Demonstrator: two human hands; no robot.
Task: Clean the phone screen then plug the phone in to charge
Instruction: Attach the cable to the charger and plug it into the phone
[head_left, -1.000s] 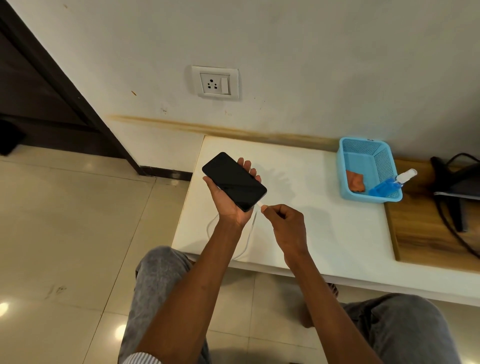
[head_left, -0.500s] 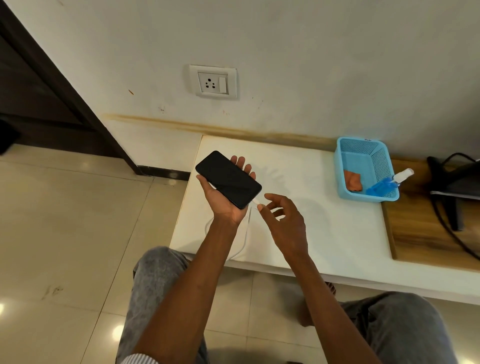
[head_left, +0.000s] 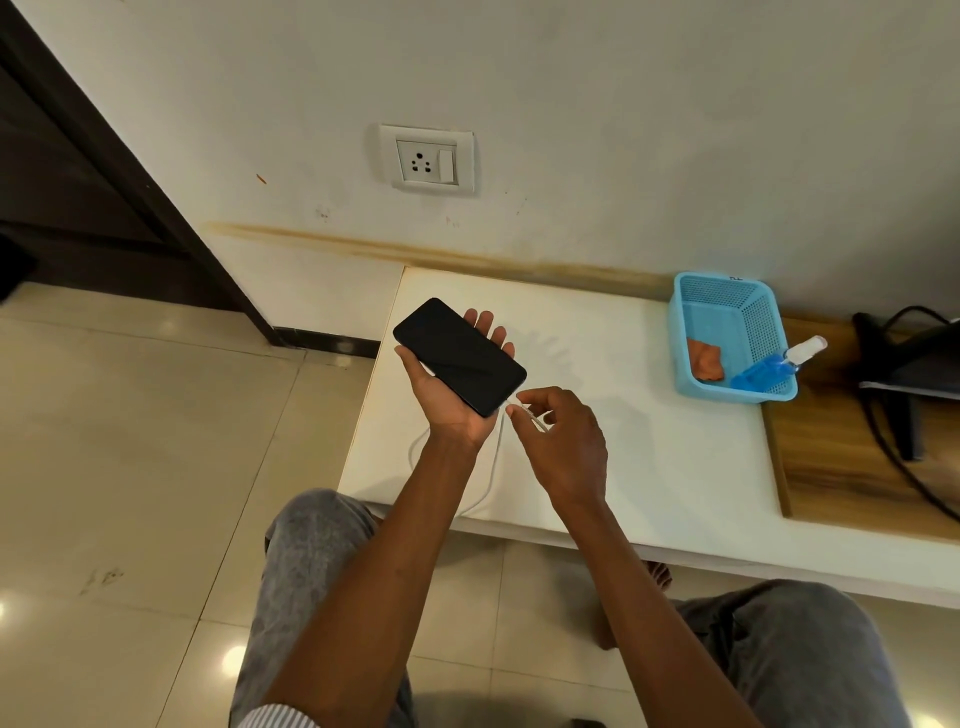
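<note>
Seemingly we had cleaned already: left hand (head_left: 452, 400) cradled the phone (head_left: 460, 356) while right hand (head_left: 563, 441) pinched the cable (head_left: 493, 467) at its port, wall socket (head_left: 427, 162) left.

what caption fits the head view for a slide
Left hand holds a dark-screened phone over the white table while the right hand pinches the white cable at its lower end.

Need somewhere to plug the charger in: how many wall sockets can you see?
1. A single socket plate with a switch sits on the wall above the left end of the white table, with nothing plugged in. Others may exist outside the frame.
</note>
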